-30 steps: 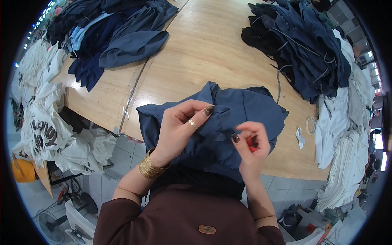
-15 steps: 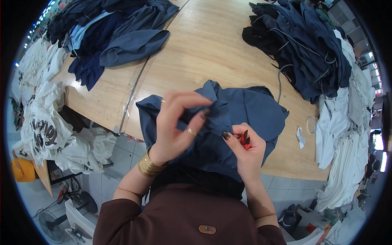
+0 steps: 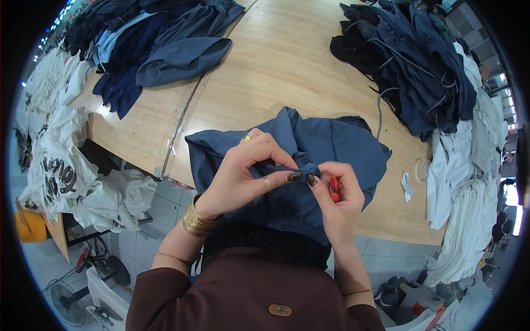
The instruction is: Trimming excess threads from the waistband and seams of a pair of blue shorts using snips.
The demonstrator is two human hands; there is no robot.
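Observation:
A slate-blue garment [image 3: 348,143] lies bunched at the table's near edge and hangs over toward my lap. With thumb and fingers, my left hand [image 3: 255,168] pinches a fold of its cloth. Right beside it, my right hand [image 3: 337,190] grips the same raised bit of cloth between thumb and forefinger. Tucked in the right palm is a small red-handled tool [image 3: 334,188], mostly hidden by the fingers, so its kind is unclear. The two thumbs nearly meet at the pinched fold.
Dark blue and black garments are heaped at the far left [image 3: 182,60] and far right [image 3: 414,71] of the wooden table [image 3: 276,66]. White garments [image 3: 61,176] drape at the left. Folded white cloth [image 3: 461,226], a tape roll [image 3: 421,171] and a white scrap [image 3: 407,187] lie right.
My left hand, blurred and raised a moment ago, has come down and right to the cloth and pinches it. My right hand has shifted slightly, still at the garment with the red-handled tool.

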